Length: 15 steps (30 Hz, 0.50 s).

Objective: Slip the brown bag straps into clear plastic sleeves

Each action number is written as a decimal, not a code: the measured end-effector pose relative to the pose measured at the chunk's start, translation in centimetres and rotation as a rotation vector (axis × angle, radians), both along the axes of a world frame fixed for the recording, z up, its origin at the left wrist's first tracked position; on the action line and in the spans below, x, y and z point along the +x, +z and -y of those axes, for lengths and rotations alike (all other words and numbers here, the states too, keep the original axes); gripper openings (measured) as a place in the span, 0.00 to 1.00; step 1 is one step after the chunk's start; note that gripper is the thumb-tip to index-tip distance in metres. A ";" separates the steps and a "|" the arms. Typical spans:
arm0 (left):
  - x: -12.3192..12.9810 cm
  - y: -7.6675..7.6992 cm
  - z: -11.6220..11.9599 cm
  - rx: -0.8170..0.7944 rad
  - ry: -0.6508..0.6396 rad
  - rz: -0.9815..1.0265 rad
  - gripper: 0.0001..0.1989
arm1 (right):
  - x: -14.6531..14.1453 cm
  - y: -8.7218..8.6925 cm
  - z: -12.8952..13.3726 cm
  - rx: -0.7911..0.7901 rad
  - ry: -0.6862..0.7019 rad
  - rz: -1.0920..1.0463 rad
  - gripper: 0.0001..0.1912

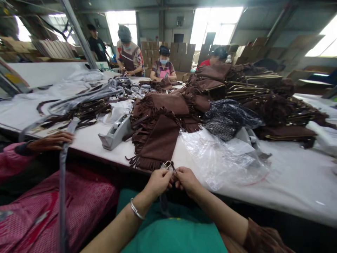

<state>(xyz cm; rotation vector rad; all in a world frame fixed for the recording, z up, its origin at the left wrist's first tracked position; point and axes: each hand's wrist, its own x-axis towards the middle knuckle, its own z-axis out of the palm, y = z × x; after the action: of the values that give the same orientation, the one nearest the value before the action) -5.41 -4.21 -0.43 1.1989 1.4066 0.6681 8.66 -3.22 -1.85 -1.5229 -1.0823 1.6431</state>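
At the table's near edge my left hand (pixel 158 183) and my right hand (pixel 186 181) are pinched together, thumbs and fingertips almost touching. Between them is the end of a bag strap (pixel 173 168), with a gold-coloured metal clasp (pixel 167 163) sticking up above the fingers. A greyish wrapped length hangs below my left hand over the green apron. My fingers partly hide the strap end. Just beyond my hands lies a brown fringed bag (pixel 160 140), flap side up.
A tape dispenser (pixel 116 131) stands left of the bags. Clear plastic bags (pixel 223 158) spread to the right, below piled brown bags (pixel 263 88). Wrapped straps (pixel 105 92) lie back left. A neighbour's hand (pixel 51 141) holds a wrapped strap at left. Several people are across the table.
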 end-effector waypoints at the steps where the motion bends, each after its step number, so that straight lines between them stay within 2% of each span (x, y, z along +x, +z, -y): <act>1: 0.5 -0.3 0.0 -0.031 0.034 0.020 0.17 | 0.1 -0.1 0.1 0.021 0.004 0.054 0.09; 3: 1.2 -0.6 -0.1 -0.071 0.088 0.046 0.19 | 0.4 -0.5 0.3 0.104 0.004 0.178 0.08; 7: 1.9 -1.1 -0.3 -0.079 0.147 0.095 0.21 | 1.2 -1.2 1.2 0.397 0.030 0.304 0.23; 10: 1.9 -1.6 0.0 -0.062 0.168 0.144 0.18 | 1.6 -1.3 1.8 0.605 0.113 0.309 0.20; 12: 1.6 -1.9 0.2 -0.071 0.171 0.203 0.16 | 1.5 -1.2 1.9 0.637 0.149 0.284 0.17; 15: 0.9 -1.8 0.4 -0.107 0.163 0.295 0.17 | 1.3 -0.8 2.0 0.554 0.169 0.222 0.14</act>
<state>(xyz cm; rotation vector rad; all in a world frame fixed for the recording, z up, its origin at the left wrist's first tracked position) -4.49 -4.64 -2.27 0.8688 1.2802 0.8362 9.95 -5.24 -2.61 -1.2809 -1.6603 1.1478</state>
